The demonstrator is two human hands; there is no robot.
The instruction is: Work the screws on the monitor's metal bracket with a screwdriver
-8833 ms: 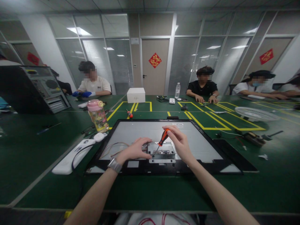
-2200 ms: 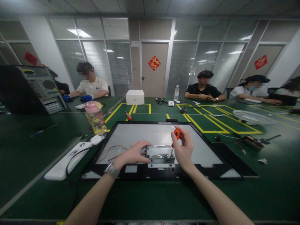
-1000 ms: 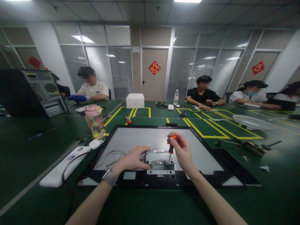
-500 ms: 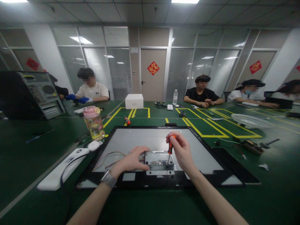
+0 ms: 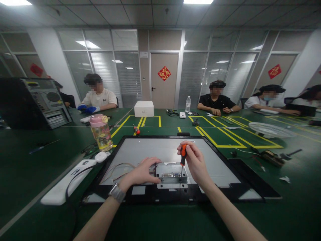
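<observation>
A monitor panel lies face down in its black frame on the green table. Near its front edge sits a small metal board cover. My left hand, watch on the wrist, is closed on the cover's left side and presses it down. My right hand is closed on an orange-and-black screwdriver, held nearly upright with its tip on the cover's right side. Thin wires run from the cover's left across the panel.
A pink-lidded bottle, a white device with a black cable, and a white mouse-like item lie at left. A computer case stands far left. A second screwdriver, white box, fan grille lie beyond. Several people sit opposite.
My right hand has moved the screwdriver from the cover's left part to its right side and stood it upright. The left hand keeps its grip on the cover. The view tilted up slightly.
</observation>
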